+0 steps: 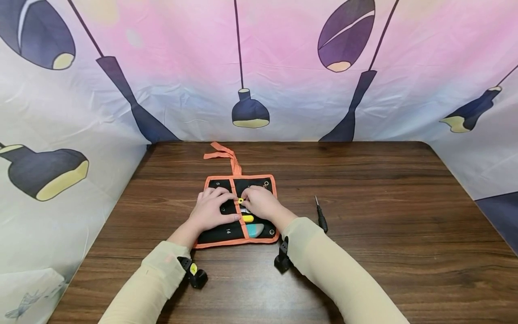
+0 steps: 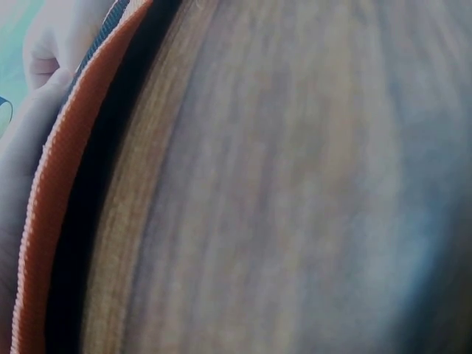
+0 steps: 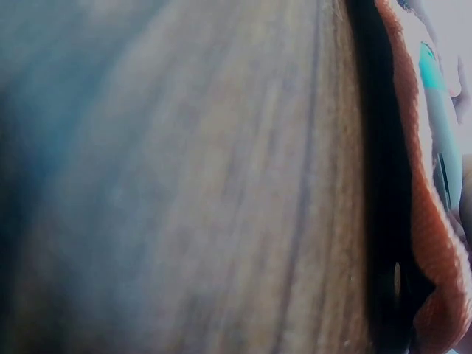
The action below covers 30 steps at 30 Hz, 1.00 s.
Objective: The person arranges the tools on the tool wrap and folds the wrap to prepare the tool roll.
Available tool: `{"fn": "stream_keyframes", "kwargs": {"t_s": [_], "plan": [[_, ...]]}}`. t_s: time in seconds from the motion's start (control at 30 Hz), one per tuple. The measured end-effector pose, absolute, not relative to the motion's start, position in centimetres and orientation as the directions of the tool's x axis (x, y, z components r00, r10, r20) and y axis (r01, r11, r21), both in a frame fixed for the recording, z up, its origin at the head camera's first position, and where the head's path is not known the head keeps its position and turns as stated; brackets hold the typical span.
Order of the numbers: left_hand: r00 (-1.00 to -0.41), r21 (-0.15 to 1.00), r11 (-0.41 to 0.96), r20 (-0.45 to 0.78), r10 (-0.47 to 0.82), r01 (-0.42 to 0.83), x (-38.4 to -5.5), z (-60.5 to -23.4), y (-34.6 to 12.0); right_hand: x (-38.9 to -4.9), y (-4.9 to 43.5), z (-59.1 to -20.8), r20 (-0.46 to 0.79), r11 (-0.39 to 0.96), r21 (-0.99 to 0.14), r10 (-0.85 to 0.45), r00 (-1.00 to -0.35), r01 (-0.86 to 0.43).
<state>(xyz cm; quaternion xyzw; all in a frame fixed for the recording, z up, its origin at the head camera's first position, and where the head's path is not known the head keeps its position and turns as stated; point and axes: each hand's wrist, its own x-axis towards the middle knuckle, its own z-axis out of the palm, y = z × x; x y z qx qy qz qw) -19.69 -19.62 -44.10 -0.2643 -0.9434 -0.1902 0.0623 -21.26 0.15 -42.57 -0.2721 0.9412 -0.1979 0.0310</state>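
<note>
A black tool roll (image 1: 214, 234) with orange trim lies unfolded on the table, its pockets numbered. The left hand (image 1: 211, 209) rests on its left part, fingers spread and fingertips along the orange pocket band. At the upper pockets, the right hand (image 1: 261, 202) pinches a small yellow-ended tool (image 1: 240, 200) with curled fingers; most of this tool is hidden. Below the right fingers, a yellow handle (image 1: 247, 218) and a teal-and-grey handle (image 1: 255, 230) stick out of their pockets. In the right wrist view, the teal-and-grey handle (image 3: 441, 125) shows beyond the orange edge.
A black-handled screwdriver (image 1: 321, 216) lies on the wooden table (image 1: 384, 202) right of the roll. Orange tie straps (image 1: 230, 157) stretch from the roll's far edge. A printed cloth backdrop (image 1: 283, 103) hangs behind the table.
</note>
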Motion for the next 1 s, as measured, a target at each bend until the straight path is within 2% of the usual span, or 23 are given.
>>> {"fn": "stream_keyframes", "kwargs": {"t_s": [0.77,1.0], "plan": [[-0.858,0.326,0.794,0.201,0.472,0.513,-19.71,-43.95,-19.61,-21.22,0.09,-42.49,0.04,0.766,-0.427,-0.514,-0.857,-0.48],[-0.85,0.313,0.791,0.205,0.484,0.526,-19.66,-43.98,-19.66,-21.45,0.83,-42.45,0.036,0.728,-0.456,-0.56,-0.828,-0.512]]}}
